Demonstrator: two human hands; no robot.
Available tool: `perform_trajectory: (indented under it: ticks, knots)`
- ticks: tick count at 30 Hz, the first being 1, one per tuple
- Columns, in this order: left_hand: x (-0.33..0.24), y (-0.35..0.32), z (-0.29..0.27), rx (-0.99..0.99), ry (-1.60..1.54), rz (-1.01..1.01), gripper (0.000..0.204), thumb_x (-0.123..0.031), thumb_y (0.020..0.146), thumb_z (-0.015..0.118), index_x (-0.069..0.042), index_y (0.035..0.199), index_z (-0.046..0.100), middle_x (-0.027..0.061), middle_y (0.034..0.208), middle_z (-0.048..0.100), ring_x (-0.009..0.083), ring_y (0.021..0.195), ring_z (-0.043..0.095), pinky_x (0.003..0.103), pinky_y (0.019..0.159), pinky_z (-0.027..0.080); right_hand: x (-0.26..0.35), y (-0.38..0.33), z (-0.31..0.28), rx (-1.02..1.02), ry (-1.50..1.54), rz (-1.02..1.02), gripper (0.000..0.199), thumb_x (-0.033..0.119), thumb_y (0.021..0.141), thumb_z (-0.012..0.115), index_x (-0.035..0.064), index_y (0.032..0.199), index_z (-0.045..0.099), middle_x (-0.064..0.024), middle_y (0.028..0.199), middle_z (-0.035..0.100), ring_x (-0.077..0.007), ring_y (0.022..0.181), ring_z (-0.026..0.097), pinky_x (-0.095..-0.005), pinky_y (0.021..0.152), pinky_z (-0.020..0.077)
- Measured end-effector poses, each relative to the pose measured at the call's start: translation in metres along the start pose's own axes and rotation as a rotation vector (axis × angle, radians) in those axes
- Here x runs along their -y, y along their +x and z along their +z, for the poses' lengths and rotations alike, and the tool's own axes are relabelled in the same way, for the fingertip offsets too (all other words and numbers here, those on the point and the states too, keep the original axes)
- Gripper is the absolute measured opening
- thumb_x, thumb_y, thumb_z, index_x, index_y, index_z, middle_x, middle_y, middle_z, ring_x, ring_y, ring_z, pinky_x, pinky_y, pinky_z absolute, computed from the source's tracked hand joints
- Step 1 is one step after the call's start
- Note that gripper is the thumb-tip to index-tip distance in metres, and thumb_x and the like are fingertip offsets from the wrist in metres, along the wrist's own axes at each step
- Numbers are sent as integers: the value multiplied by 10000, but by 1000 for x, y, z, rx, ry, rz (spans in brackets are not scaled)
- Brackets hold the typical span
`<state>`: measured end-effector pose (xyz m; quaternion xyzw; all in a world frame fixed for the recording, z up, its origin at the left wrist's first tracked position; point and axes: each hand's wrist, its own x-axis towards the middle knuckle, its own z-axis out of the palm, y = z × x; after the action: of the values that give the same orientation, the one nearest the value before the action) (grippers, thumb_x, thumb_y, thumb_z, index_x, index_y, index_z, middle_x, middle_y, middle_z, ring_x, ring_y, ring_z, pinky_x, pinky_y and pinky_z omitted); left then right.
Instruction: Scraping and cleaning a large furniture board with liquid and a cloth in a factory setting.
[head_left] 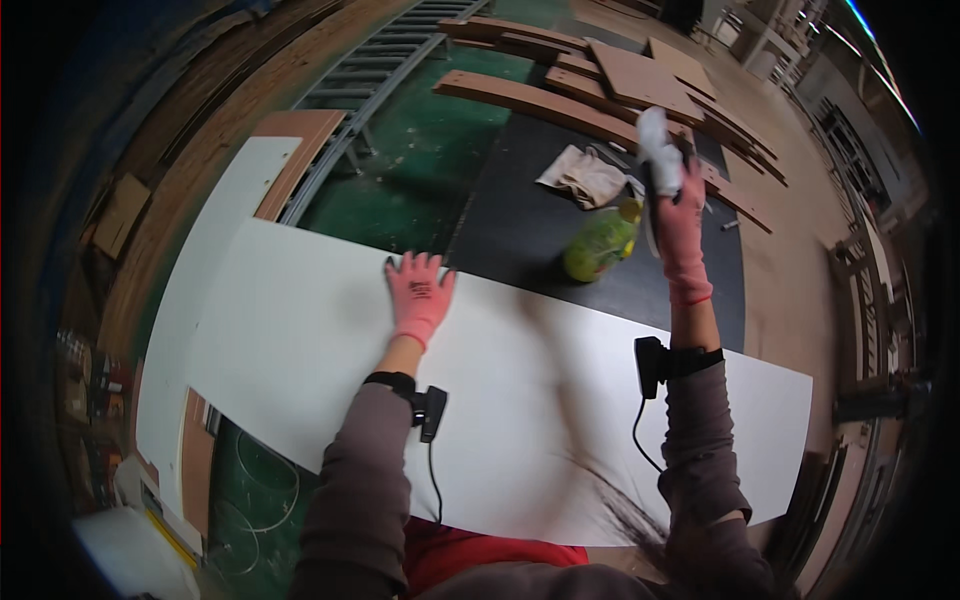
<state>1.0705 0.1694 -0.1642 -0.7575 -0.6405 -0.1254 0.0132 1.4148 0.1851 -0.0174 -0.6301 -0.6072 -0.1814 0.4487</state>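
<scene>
My left hand (419, 296), in a pink glove with dark fingertips, lies flat with spread fingers at the far edge of a large white panel (300, 310). My right hand (682, 220), gloved the same way, is raised beyond the panel's far edge and closed on a white cloth-like thing (658, 150). Motion blur hides its exact kind. Left of that hand, a green-yellow bottle (603, 243) stands on a dark tabletop (500, 215). A crumpled beige cloth (585, 177) lies behind the bottle.
Brown boards (640, 80) are stacked on the far part of the dark tabletop. A grey roller conveyor (365, 75) runs along the far left, over green floor (410, 150). Another brown panel (298, 150) lies under the white panel's far left end.
</scene>
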Motion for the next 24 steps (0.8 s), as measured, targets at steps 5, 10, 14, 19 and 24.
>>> perform_trajectory:
  ticks: [5,10,14,19,24]
  knots:
    - [13,0,-15,35,-16,-36,418,-410,877,491,-123,1171,564,73,1224,517,287,1243,375,576,1031,216,55,-16,15,539,-126,-15,476,179,667,683,81,1125,600,-160,1199,554,-342,1186,455,-432,1031,318]
    - [35,-2,-10,-14,-35,-10,399,-396,870,504,-101,1135,553,91,1195,506,299,1210,388,588,1021,226,90,-21,1,469,-296,-10,800,224,598,774,123,1315,436,-196,1363,382,-378,1238,383,-440,1027,310]
    - [10,9,-7,18,-30,54,402,-396,863,507,-116,1146,559,82,1172,517,307,1195,395,599,1007,229,80,-28,-67,395,80,58,960,213,583,811,117,1405,325,-212,1416,308,-390,1312,282,-420,1061,272]
    - [66,41,55,-217,-861,294,189,-252,837,559,-140,685,576,50,725,610,250,746,583,409,743,426,45,-139,-172,142,-28,463,897,199,683,764,33,1412,269,-228,1438,265,-385,1333,244,-415,1093,221]
    - [100,60,56,66,373,820,364,-54,890,433,-129,1241,491,77,744,580,200,690,607,310,567,507,27,-331,-314,-213,-781,1150,882,288,705,754,6,1394,281,-249,1429,250,-392,1310,257,-461,1082,225]
